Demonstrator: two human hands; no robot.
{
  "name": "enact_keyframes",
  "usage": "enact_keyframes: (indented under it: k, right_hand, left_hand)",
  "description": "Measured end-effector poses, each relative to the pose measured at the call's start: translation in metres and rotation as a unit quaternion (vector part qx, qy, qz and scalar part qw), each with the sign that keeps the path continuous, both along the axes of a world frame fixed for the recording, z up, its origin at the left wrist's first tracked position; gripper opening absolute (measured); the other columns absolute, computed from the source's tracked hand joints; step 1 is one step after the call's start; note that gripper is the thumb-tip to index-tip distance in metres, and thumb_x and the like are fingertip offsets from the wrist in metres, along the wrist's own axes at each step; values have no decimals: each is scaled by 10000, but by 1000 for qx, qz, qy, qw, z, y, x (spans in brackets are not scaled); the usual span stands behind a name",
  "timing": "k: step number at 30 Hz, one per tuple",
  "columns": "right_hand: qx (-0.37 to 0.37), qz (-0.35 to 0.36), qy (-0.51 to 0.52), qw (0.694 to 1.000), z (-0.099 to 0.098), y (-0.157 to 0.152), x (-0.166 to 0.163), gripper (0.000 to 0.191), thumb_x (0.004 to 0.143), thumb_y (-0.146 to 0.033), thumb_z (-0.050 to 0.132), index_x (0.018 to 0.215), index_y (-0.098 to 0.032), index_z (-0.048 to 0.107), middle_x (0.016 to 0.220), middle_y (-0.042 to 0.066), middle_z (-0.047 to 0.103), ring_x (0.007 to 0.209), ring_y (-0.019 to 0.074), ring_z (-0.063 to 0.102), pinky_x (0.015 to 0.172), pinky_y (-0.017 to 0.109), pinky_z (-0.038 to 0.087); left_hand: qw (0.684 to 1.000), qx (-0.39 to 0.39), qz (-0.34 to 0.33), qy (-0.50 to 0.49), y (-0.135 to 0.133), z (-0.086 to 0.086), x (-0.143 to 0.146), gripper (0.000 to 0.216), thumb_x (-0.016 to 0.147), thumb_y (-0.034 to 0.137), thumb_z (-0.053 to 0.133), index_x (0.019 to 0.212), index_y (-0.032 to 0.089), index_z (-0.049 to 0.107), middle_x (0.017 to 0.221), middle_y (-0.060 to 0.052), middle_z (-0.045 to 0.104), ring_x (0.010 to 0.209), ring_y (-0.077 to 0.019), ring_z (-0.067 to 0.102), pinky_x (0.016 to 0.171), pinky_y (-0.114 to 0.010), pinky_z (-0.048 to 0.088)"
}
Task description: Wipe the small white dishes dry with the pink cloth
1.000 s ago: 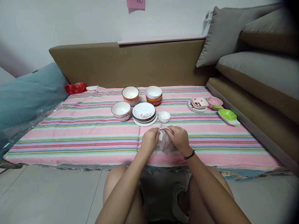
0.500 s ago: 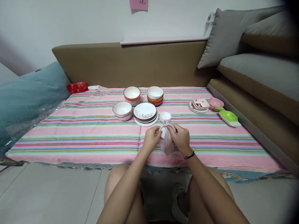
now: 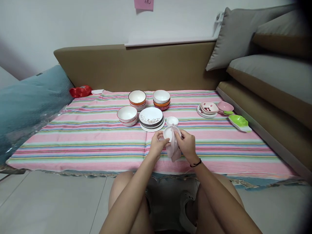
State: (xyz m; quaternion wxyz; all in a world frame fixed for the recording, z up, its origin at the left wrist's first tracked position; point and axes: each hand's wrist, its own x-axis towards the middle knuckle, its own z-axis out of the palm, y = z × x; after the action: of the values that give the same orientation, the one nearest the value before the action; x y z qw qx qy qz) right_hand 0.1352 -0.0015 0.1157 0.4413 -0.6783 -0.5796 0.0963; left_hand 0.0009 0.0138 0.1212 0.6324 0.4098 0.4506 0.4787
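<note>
A small white dish (image 3: 168, 133) is tilted in front of me, its left rim pinched between the thumb and fingers of my left hand (image 3: 159, 142). My right hand (image 3: 185, 141) grips a pale pink cloth (image 3: 174, 152), which is draped over the dish's right side and hangs below it. Just beyond the dish stands a stack of small white bowls (image 3: 172, 121), partly covered by the cloth and dish. To its left is a stack of plates (image 3: 151, 116), the top one white with a floral edge.
Stacked bowls (image 3: 137, 97), orange-banded bowls (image 3: 162, 99) and red-rimmed bowls (image 3: 127, 115) stand behind and left of the plates. At right lie a patterned square bowl (image 3: 209, 107), a pink bowl (image 3: 225, 107) and a green dish (image 3: 239, 123). A red package (image 3: 81, 91) sits far left.
The small white dish has turned so more of its inner face shows toward me. The cloth has shifted to the dish's right side, both hands still holding on.
</note>
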Motion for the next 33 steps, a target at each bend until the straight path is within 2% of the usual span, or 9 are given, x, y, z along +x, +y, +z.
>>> enact_keyframes:
  k: [5, 9, 13, 17, 20, 23, 27, 30, 33]
  right_hand:
    - [10, 58, -76, 995, -1, 0, 5, 327, 882, -356, 431, 693, -171, 623, 576, 17, 578, 531, 118, 446, 532, 236, 254]
    - [36, 62, -144, 987, -2, -2, 6, 348, 891, -368, 439, 670, -176, 627, 600, 34, 609, 570, 128, 491, 558, 242, 257]
    - [34, 24, -128, 991, -1, -2, 4, 378, 877, -410, 462, 596, -179, 564, 520, 8, 537, 495, 108, 393, 524, 244, 223]
    - [11, -11, -74, 997, 1, 0, 2, 390, 854, -405, 477, 536, -179, 457, 459, -27, 394, 465, 93, 279, 497, 246, 186]
    - [6, -9, -25, 1000, 0, 0, -1, 374, 833, -373, 487, 525, -180, 398, 463, -42, 328, 472, 86, 259, 492, 240, 183]
    - [1, -4, 18, 1000, -2, 0, -3, 351, 814, -352, 494, 530, -182, 376, 475, -50, 310, 478, 82, 263, 484, 233, 189]
    - [-3, 8, 26, 1000, -2, 0, -1, 330, 810, -339, 494, 537, -181, 399, 479, -51, 324, 486, 83, 273, 485, 232, 201]
    - [13, 25, -10, 1000, 0, 0, 2, 330, 831, -341, 482, 548, -176, 443, 491, -43, 360, 498, 86, 287, 500, 237, 213]
    - [36, 32, -57, 997, 3, -1, 5, 333, 842, -333, 477, 550, -173, 481, 501, -32, 397, 505, 92, 287, 513, 247, 217]
  left_hand:
    - [973, 132, -43, 182, 9, 3, -15, 234, 711, 264, 631, 927, 178, 600, 805, -22, 605, 634, -115, 576, 563, -216, 482]
    - [941, 168, -87, 281, 11, 2, -22, 153, 733, 224, 568, 832, 160, 665, 692, -16, 621, 544, -110, 558, 519, -204, 439]
    - [958, 144, -89, 232, 10, 1, -18, 177, 726, 218, 561, 849, 146, 666, 728, -20, 642, 556, -120, 587, 530, -220, 470]
    - [995, 46, -25, 88, 9, 4, -10, 148, 669, 227, 642, 777, 128, 631, 759, -21, 622, 583, -122, 595, 581, -269, 529]
    - [999, -26, 6, -17, 6, 6, -4, 195, 608, 181, 703, 761, 128, 594, 728, -1, 590, 617, -104, 585, 649, -280, 542]
    - [995, -60, 1, -78, 2, 5, -1, 285, 562, 129, 726, 791, 136, 556, 746, 2, 586, 660, -96, 585, 682, -265, 532]
    - [999, -33, -28, -13, 2, 5, -2, 298, 596, 198, 727, 827, 140, 549, 797, -13, 587, 667, -101, 574, 648, -252, 515]
    - [996, 31, -25, 78, 5, 6, -6, 239, 686, 330, 662, 799, 139, 575, 766, -14, 562, 654, -109, 550, 576, -225, 486]
    - [990, 74, -15, 117, 8, 4, -9, 224, 730, 357, 595, 793, 143, 579, 746, -9, 553, 607, -110, 536, 528, -225, 471]
